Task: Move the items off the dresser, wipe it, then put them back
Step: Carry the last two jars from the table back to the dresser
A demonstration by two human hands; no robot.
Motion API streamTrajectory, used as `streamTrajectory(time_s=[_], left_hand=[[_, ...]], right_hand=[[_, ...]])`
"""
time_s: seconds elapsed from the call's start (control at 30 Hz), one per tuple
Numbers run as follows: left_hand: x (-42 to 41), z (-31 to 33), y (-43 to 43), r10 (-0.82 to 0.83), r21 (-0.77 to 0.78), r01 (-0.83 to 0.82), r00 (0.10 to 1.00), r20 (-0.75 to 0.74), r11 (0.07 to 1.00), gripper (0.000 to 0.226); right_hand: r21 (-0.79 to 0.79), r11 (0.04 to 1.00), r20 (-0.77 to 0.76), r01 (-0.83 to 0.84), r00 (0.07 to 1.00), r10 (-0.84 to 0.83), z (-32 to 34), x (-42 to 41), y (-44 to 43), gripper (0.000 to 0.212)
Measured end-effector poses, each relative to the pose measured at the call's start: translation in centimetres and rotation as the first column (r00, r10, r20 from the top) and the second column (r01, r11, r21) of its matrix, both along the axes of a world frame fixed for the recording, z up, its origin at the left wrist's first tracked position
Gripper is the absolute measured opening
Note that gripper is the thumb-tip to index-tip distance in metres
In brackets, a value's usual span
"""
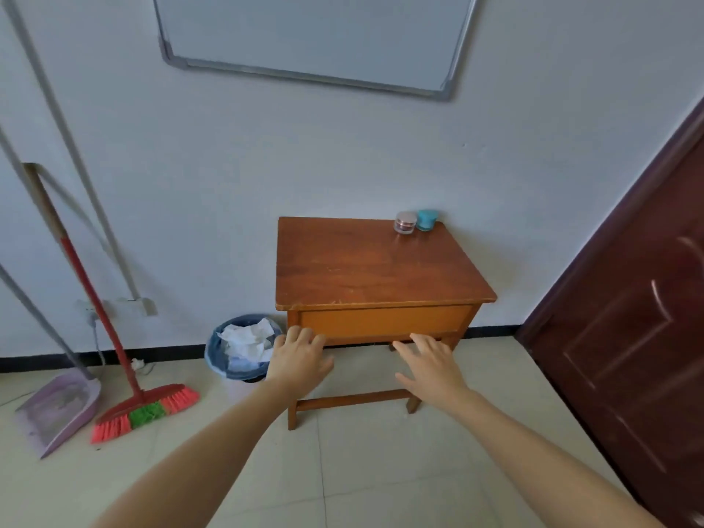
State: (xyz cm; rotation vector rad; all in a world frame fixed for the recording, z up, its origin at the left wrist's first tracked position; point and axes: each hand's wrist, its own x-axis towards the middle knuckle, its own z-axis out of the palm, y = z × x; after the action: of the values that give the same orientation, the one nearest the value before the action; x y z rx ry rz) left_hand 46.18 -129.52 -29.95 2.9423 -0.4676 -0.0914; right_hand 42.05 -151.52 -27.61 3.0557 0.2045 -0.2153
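Wood dresser (362,268), pink jar (405,222) and teal jar (426,220) crowding its far right corner, left hand (301,360) and right hand (430,362) spread, empty, short of it: risks knocking one jar off grabbing the other.

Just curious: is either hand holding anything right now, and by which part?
Nothing. The left hand and right hand hover before the dresser, fingers spread, empty.

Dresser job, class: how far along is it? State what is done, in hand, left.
Done: nothing evident; the pink jar and teal jar stand on the dresser, back right corner. In hand: nothing; left hand and right hand reach out open and empty. Left, probably: moving jars, wiping, returning them. Nothing to wipe with shows.
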Motion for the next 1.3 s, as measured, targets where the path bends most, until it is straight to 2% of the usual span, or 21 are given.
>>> streamTrajectory(time_s=[0.13,0.27,0.4,0.57,0.83,0.97,1.1,1.3], left_hand=[[3.6,-1.9,-5.4,-0.163,0.026,0.164,0.985,-0.051,0.986,0.045],[8.9,-1.5,-10.8,-0.242,0.036,0.242,0.970,-0.009,0.970,0.045],[15.3,-0.5,-16.2,-0.198,0.004,0.198,0.980,0.020,0.980,0.045],[20.6,-0.6,-22.0,-0.109,-0.058,0.108,0.994,-0.019,0.992,0.045],[25.5,-4.0,-25.5,-0.003,-0.047,-0.006,0.982,-0.190,0.999,0.048],[29.8,-5.0,-27.0,0.004,-0.062,-0.016,0.982,-0.187,0.998,0.049],[35.4,-5.2,-28.7,0.035,-0.145,-0.058,0.988,-0.151,0.988,0.050],[42.1,-5.5,-30.3,0.092,-0.232,-0.120,0.988,-0.127,0.965,0.050]], right_hand=[[0.000,0.990,-0.008,0.144,0.989,-0.144,-0.8,2.2,-4.7,0.054],[0.025,0.962,0.008,0.272,0.962,-0.272,-1.1,5.9,-11.1,0.056],[0.084,0.951,0.035,0.297,0.953,-0.301,-1.0,11.6,-16.9,0.056],[0.124,0.956,0.039,0.266,0.961,-0.272,-0.6,18.6,-21.9,0.057],[0.242,0.935,-0.064,0.260,0.965,-0.252,-4.0,26.5,-24.6,0.057],[0.302,0.900,-0.106,0.314,0.949,-0.295,-5.2,30.3,-25.6,0.057],[0.328,0.886,-0.116,0.328,0.945,-0.306,-5.5,35.3,-26.8,0.057],[0.323,0.892,-0.113,0.315,0.949,-0.294,-5.2,42.0,-28.6,0.056]])
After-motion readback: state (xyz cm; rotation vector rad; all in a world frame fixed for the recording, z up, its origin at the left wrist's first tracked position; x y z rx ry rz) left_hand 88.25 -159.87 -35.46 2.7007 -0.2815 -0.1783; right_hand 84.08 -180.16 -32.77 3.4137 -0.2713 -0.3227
